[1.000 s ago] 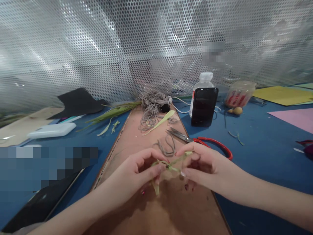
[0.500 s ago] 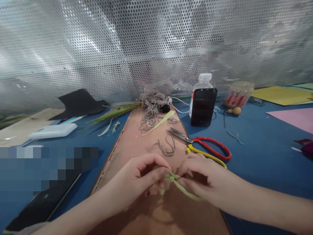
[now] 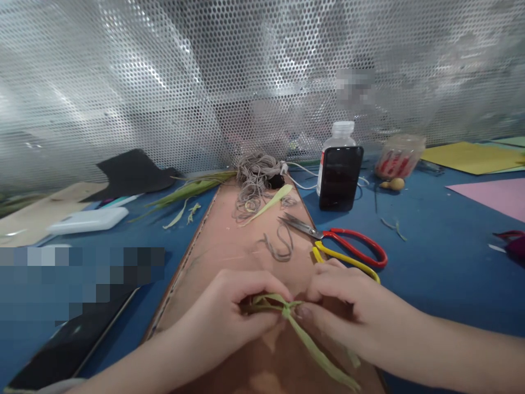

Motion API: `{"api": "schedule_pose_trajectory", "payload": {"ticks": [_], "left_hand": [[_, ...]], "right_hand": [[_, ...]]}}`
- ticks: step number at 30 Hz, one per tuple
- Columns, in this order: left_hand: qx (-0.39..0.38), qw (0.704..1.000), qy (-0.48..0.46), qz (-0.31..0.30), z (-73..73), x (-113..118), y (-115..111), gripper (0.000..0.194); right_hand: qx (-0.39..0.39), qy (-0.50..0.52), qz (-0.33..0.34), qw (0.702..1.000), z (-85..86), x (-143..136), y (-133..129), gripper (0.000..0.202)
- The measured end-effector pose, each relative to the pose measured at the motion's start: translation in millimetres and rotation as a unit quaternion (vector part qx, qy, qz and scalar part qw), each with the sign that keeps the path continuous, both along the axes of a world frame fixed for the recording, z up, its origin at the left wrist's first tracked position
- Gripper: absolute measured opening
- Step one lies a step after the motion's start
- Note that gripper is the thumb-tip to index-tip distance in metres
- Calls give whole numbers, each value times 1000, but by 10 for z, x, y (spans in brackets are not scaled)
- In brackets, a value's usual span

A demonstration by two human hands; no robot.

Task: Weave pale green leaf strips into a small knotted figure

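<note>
Between my two hands is a knotted pale green leaf strip (image 3: 318, 347), like corn husk, with a long tail hanging toward the lower right. My left hand (image 3: 241, 309) pinches the looped part left of the knot. From the other side, thumb and fingers of my right hand (image 3: 342, 309) close on a short end near the knot. Just beyond my right hand lie scissors (image 3: 344, 246) with one red and one yellow handle, blades pointing left. A short loop of grey cord (image 3: 281, 246) rests on the brown board (image 3: 213, 251) under the work.
A heap of grey cord (image 3: 258, 172) and a pale husk strip (image 3: 268, 205) lie at the board's far end. Right of them a phone (image 3: 342, 179) leans on a bottle (image 3: 343, 131). Green leaves (image 3: 192, 189) and a white case (image 3: 88, 220) are on the left. Perforated metal (image 3: 164, 82) stands behind.
The leaf strip has turned in my fingers: its loop now shows inside my left hand, and the tail hangs longer toward me. My right thumb has come closer to the knot.
</note>
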State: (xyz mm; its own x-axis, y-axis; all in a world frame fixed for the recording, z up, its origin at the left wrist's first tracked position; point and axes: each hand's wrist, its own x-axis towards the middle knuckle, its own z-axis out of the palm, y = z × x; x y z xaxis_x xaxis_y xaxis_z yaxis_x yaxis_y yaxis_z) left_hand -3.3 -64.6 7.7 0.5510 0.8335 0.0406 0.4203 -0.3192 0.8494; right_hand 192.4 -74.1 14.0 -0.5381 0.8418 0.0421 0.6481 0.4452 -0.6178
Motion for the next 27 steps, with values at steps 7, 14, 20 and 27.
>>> {"api": "schedule_pose_trajectory", "payload": {"ticks": [7,14,20,27], "left_hand": [[-16,1000,17,-2,35,5,-13,20],[-118,993,15,-5,112,3,-25,17],[-152,987,-55,15,29,-25,-21,22],[-153,988,-27,-6,23,-39,-34,22]], "right_hand": [[-19,14,10,1000,21,46,6,22],[-13,49,29,998,58,49,1,24],[-12,24,41,999,49,62,2,24],[32,24,78,996,54,89,32,26]]}}
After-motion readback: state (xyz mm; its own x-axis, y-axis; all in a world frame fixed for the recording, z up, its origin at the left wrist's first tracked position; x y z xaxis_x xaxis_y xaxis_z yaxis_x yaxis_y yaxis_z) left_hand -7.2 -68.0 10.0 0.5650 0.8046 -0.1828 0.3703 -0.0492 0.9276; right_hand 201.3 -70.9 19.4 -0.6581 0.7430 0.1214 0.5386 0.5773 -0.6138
